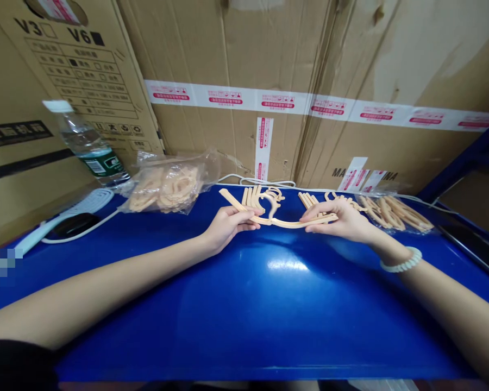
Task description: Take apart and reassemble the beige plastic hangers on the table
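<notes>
A beige clothes hanger (285, 223) is held up above the blue table, its hook pointing away from me. My left hand (231, 225) is closed around its left arm, thumb on top. On the other side, my right hand (342, 219) pinches the right arm between thumb and fingers. Just behind the hanger lie several beige bars (250, 196) with curved hook pieces (275, 194) beside them. Another group of beige bars (307, 200) lies partly hidden behind my right hand.
A clear bag of beige parts (167, 187) and a water bottle (92, 144) stand back left, near a hairbrush (77, 209) and a black mouse-like object (74, 225). Bagged hangers (403, 212) lie at right. Cardboard boxes (228, 60) wall off the back of the blue table (236, 320).
</notes>
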A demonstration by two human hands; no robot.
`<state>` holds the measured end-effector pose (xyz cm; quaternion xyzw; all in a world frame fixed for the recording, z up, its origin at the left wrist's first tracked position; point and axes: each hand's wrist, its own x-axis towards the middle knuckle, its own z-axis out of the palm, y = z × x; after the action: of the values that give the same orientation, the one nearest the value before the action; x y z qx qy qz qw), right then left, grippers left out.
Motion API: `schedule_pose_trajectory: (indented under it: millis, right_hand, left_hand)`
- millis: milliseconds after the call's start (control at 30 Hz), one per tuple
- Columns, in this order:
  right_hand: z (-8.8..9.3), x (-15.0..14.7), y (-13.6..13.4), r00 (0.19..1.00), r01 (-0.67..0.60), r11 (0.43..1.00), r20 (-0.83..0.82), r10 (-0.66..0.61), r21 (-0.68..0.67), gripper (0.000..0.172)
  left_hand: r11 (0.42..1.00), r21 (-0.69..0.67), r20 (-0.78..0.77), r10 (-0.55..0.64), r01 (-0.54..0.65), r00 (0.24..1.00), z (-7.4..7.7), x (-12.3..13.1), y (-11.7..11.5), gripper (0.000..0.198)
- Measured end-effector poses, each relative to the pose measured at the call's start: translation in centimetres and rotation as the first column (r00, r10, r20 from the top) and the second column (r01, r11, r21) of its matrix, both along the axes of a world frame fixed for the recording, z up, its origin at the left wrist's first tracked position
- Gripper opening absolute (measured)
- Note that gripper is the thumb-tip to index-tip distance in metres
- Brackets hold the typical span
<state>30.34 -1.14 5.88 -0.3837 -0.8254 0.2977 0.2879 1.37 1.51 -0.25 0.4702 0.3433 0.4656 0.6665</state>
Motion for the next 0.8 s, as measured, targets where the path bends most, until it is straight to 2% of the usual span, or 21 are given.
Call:
schedule_pose_trajectory:
  millis: [67,133,300,367,433,500,567,633,733,800]
  right_hand:
    - [0.5,0.2,0.0,0.998,-0.039,0.995,0.06,0.033,0.094,0.023]
    - [0.8,0.3,0.0,0.993,-0.053,0.991,0.109,0.04,0.123,0.023]
    - [0.9,0.9,0.3,0.966,-0.034,0.999,0.257,0.04,-0.026,0.028]
    - [0.7,1.2,0.5,0.951,-0.016,0.998,0.308,0.035,-0.063,0.027]
    - [0.6,1.3,0.7,0.932,-0.027,0.999,0.359,0.042,-0.047,0.025]
    - [0.5,1.3,0.8,0.91,-0.079,0.997,0.408,0.076,-0.01,0.025]
    - [0.6,1.2,0.8,0.882,-0.139,0.99,0.453,0.132,-0.018,0.025]
    - [0.5,1.1,0.8,0.86,-0.168,0.984,0.48,0.175,-0.057,0.026]
    - [0.3,1.2,0.9,0.856,-0.143,0.987,0.492,0.16,-0.073,0.023]
    - [0.2,1.3,0.9,0.864,-0.101,0.993,0.49,0.119,-0.063,0.02]
  left_hand:
    - [1.0,0.025,0.012,0.005,-0.005,1.0,-0.1,0.0,0.0,0.021]
    - [0.998,0.066,0.017,0.02,-0.021,1.0,-0.1,0.0,0.0,0.026]
    - [0.972,0.22,0.0,0.085,-0.083,0.996,-0.1,-0.7,1.0,0.035]
    - [0.958,0.284,-0.047,0.059,-0.044,0.997,-0.1,-1.3,1.7,0.032]
    - [0.933,0.352,-0.17,-0.012,0.072,0.985,0.0,-2.2,2.5,0.029]
    - [0.865,0.43,-0.378,-0.088,0.259,0.922,0.3,-3.1,3.2,0.025]
    - [0.758,0.477,-0.57,-0.118,0.445,0.813,0.6,-3.9,3.7,0.024]
    - [0.634,0.509,-0.686,-0.109,0.582,0.719,0.9,-4.2,3.9,0.024]
    - [0.454,0.594,-0.738,-0.019,0.664,0.674,1.2,-4.3,3.8,0.024]
    - [0.389,0.625,-0.743,0.029,0.677,0.669,1.2,-4.2,3.7,0.025]
